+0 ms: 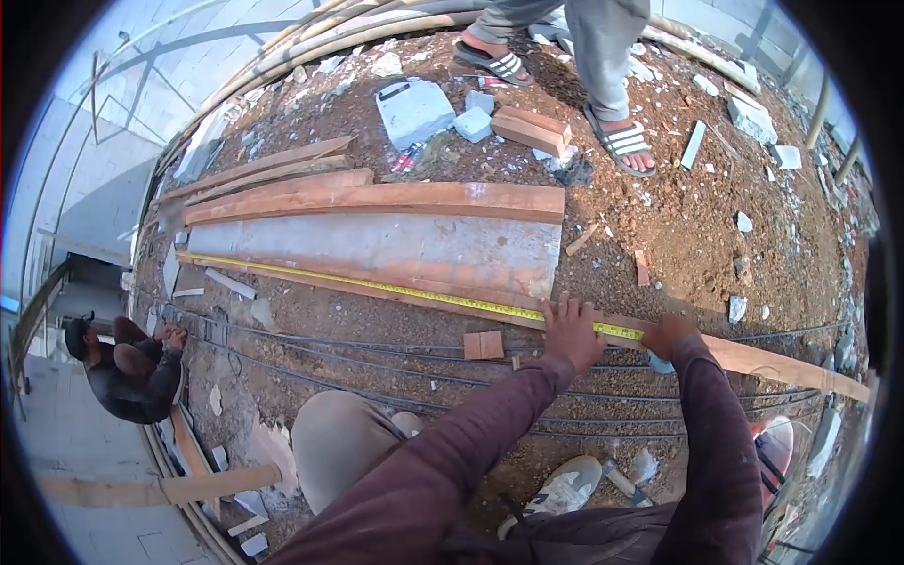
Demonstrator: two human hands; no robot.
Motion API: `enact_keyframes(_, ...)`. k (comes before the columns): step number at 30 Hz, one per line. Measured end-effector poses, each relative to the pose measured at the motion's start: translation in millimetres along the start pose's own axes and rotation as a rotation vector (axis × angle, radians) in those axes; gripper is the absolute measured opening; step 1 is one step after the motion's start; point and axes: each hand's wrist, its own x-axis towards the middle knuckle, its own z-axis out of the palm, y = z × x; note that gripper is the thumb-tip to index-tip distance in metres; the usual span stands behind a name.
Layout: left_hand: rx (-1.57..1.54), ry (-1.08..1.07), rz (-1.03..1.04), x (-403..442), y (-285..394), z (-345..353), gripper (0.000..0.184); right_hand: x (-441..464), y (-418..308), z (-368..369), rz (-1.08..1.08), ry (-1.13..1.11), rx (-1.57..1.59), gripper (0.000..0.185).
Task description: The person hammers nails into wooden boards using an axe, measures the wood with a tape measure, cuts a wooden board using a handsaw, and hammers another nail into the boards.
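A long wooden plank [782, 363] lies across the ground in front of me, running out to the right. A yellow tape measure [443, 298] is stretched along it from the far left end. My left hand [572, 331] rests on the plank and the tape, its fingers spread. Farther right, my right hand [669, 337] is closed at the near end of the tape. The tape's case is mostly hidden by that hand; a light-blue bit shows below it. Beyond the tape lies a grey-smeared board [395, 237], with a thick timber [452, 199] along its far side.
Thin metal rods [424, 379] run across the ground near me. A hammer [623, 480] lies by my shoe. White blocks [414, 111], a short timber [530, 129] and rubble are scattered beyond. One person in striped sandals [621, 141] stands ahead; another person [132, 367] squats at left.
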Motion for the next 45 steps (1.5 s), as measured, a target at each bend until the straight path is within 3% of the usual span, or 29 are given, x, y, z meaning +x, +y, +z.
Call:
enact_keyframes(2, 0.000, -0.139, -0.070, 2.4, 10.3, -15.0, 0.075, 0.5, 2.9, 1.3, -0.060, 0.008, -0.109, 0.047)
enact_keyframes(3, 0.060, 0.023, -0.074, 1.7, 12.0, -4.9, 0.082, 13.9, 12.5, 11.0, -0.170, 0.024, -0.186, 0.047)
enact_keyframes(4, 0.115, 0.175, -0.060, 1.3, 12.8, 4.7, 0.088, 87.3, 57.7, 70.9, -0.241, 0.096, -0.230, 0.038)
enact_keyframes(6, 0.196, 0.334, -0.058, -1.7, 14.9, 5.7, 0.094, 64.0, 52.7, 36.3, -0.626, 0.187, -0.227, 0.033)
enact_keyframes(8, 0.225, 0.433, -0.074, -3.2, 14.9, 7.3, 0.097, 70.0, 44.4, 24.0, -0.758, 0.203, 0.055, 0.028)
enact_keyframes(9, 0.207, 0.454, -0.100, -5.5, 16.7, 12.1, 0.097, 71.7, 46.5, 23.6, -0.813, 0.201, 0.199, 0.026)
enact_keyframes(12, 0.093, 0.318, -0.198, -6.7, 19.0, -1.8, 0.101, 85.4, 47.2, 31.8, -0.833, 0.280, 0.051, 0.022)
enact_keyframes(13, 0.040, 0.228, -0.235, -14.7, 23.7, -7.9, 0.102, 77.7, 41.5, 24.4, -0.705, 0.165, -0.297, 0.029)
enact_keyframes(16, -0.001, 0.056, -0.328, -17.2, 27.8, -35.8, 0.109, 70.9, 36.9, 19.7, -0.594, 0.183, -0.079, 0.036)
enact_keyframes(19, 0.034, 0.140, -0.339, -14.1, 23.4, -18.4, 0.115, 16.6, -11.1, -21.0, -0.256, 0.068, 0.355, 0.045)
enact_keyframes(22, 0.041, 0.064, -0.346, -12.7, 23.8, -23.0, 0.116, 29.6, -18.7, -9.3, -0.267, 0.163, 0.278, 0.065)
enact_keyframes(24, 0.082, 0.165, -0.287, -14.5, 19.9, -16.5, 0.120, 19.1, -23.3, -12.5, -0.227, 0.059, 0.331, 0.080)
enact_keyframes(26, 0.002, 0.189, -0.271, -9.7, 15.5, -7.9, 0.124, 26.0, -18.2, -7.5, -0.249, 0.118, 0.306, 0.092)
enact_keyframes(29, -0.015, 0.149, -0.259, -4.6, 11.0, -3.2, 0.128, 23.0, -10.3, -10.7, -0.226, 0.144, 0.391, 0.101)
enact_keyframes(32, 0.017, 0.056, -0.223, 1.8, 6.7, -7.7, 0.119, 7.4, 4.4, -23.9, -0.212, 0.188, 0.464, 0.101)
enact_keyframes(37, 0.189, -0.263, -0.010, 23.0, -4.3, -34.8, 0.080, -14.2, 37.3, -26.2, -0.099, 0.207, 0.565, 0.096)
enact_keyframes(38, 0.247, -0.225, 0.057, 29.0, -8.1, -29.8, 0.075, -10.7, 45.9, -9.5, -0.168, 0.326, 0.614, 0.096)
enact_keyframes(41, 0.295, -0.406, 0.131, 54.4, -7.8, -42.5, 0.070, -61.4, 61.1, 10.4, -0.175, 0.124, 0.852, 0.084)
enact_keyframes(43, 0.243, -0.434, 0.247, 67.1, -20.9, -32.6, 0.064, -111.3, 72.8, 52.8, -0.169, 0.310, 1.051, 0.095)
enact_keyframes(45, 0.135, -0.425, 0.354, 72.0, -38.8, -21.0, 0.058, -190.6, 98.5, 64.8, -0.055, 0.220, 1.159, 0.085)
